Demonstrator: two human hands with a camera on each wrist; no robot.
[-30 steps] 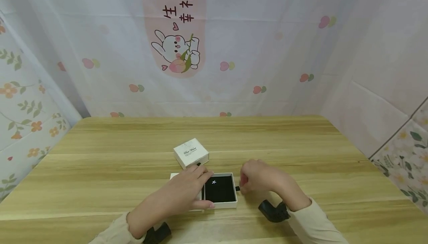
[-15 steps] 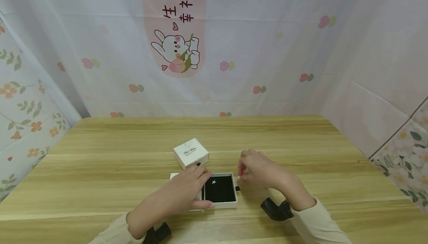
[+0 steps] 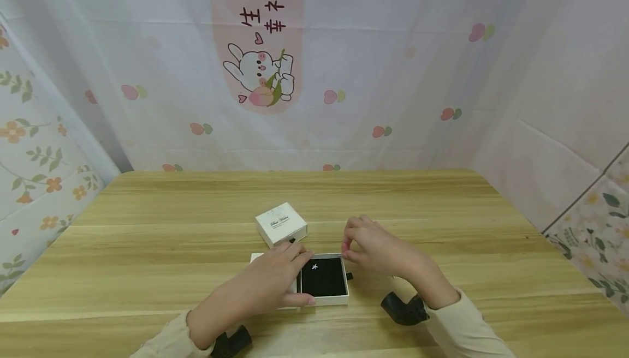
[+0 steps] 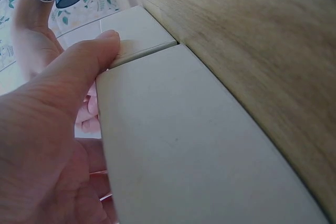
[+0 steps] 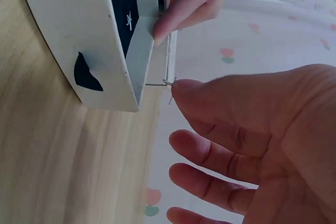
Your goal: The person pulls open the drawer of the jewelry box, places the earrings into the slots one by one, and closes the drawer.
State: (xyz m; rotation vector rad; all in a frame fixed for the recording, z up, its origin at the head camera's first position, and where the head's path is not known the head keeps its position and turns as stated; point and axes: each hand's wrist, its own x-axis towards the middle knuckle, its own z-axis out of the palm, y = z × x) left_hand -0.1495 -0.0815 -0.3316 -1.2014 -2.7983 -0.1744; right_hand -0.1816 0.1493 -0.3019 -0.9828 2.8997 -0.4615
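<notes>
A white jewelry box [image 3: 331, 302] lies on the table with its drawer pulled out to the right, showing a black foam pad [image 3: 324, 282]. One small silver star earring [image 3: 315, 266] sits in the pad near its far left corner. My left hand [image 3: 272, 276] holds the box's sleeve, thumb along the near side and fingers over the far side, hiding most of it. Just off the drawer's far right corner, my right hand [image 3: 375, 246] pinches a second star earring [image 5: 169, 83] between thumb and index finger. Its thin post points toward the drawer in the right wrist view.
Behind the open box sits another white box [image 3: 280, 224], closed, with black lettering on top. A black ribbon tab [image 3: 350, 276] sticks out from the drawer's right end. A patterned curtain [image 3: 368, 74] hangs along the wooden table's [image 3: 442, 205] back edge.
My right hand has moved up and left from beside the ribbon tab to the drawer's far right corner, bringing the pinched earring along. The left hand and both boxes stay put.
</notes>
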